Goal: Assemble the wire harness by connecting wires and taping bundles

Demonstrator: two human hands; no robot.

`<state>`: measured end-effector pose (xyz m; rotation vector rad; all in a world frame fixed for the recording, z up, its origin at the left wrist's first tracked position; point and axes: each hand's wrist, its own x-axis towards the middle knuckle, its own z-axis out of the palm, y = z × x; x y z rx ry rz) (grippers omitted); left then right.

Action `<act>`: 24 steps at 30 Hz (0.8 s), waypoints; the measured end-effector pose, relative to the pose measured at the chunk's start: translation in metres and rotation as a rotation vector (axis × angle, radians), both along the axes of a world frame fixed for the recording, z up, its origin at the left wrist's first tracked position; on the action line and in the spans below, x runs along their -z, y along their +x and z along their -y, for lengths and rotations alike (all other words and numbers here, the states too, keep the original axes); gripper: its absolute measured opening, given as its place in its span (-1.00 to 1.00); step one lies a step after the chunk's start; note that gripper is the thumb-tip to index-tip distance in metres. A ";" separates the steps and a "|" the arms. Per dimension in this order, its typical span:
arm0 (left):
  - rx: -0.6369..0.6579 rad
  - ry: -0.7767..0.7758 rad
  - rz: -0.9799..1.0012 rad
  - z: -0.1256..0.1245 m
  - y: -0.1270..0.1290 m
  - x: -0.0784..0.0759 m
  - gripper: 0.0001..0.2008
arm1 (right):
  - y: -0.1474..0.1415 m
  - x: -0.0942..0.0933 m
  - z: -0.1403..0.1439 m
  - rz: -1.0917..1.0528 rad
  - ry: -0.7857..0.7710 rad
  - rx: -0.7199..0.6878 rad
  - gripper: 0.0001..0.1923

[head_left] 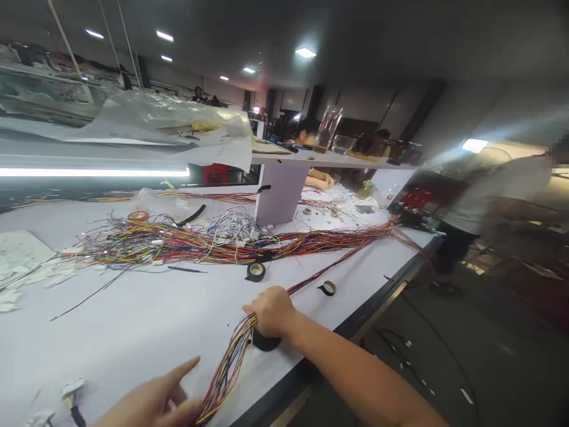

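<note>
My right hand (272,311) is closed around a bundle of thin red, yellow and black wires (229,362). The bundle runs from this fist toward the lower edge of the view, and on the other side back to the far right of the table. Just under my right wrist lies a black roll of tape (265,342), partly hidden. At the bottom, my left hand (153,398) is spread, its index finger stretched out. Its thumb side is at the loose end of the wires; whether it touches them is unclear.
A large heap of multicoloured wires (178,243) spans the white table (155,320). Two more tape rolls (256,271) lie nearby. White connectors (73,388) sit at lower left. A shelf (284,190) stands behind, with a person's hands (322,179) beyond. Another person (484,196) is at right.
</note>
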<state>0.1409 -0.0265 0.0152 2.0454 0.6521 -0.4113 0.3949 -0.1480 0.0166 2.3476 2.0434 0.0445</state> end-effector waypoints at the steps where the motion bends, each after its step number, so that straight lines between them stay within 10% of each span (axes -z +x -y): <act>1: -0.015 -0.119 0.012 -0.001 0.008 -0.009 -0.28 | -0.016 0.002 -0.004 -0.012 0.018 -0.047 -0.55; 7: -0.115 -0.814 0.037 -0.003 0.047 -0.026 -0.56 | -0.065 0.002 -0.011 -0.039 0.139 -0.216 -0.60; 9: -0.114 -0.775 0.070 0.002 0.046 -0.022 -0.62 | -0.071 0.000 -0.009 -0.050 0.101 -0.209 -0.69; 16: 0.134 0.145 0.105 -0.013 0.007 -0.037 -0.84 | -0.116 -0.003 -0.010 -0.144 -0.126 -0.159 -0.84; 20: -0.062 0.013 0.168 -0.046 0.034 -0.054 -0.66 | -0.135 -0.011 -0.012 -0.141 -0.103 -0.310 -0.77; 24: -0.063 -0.488 0.046 -0.020 0.107 -0.053 -0.43 | -0.134 -0.025 -0.009 -0.093 -0.013 -0.473 -0.61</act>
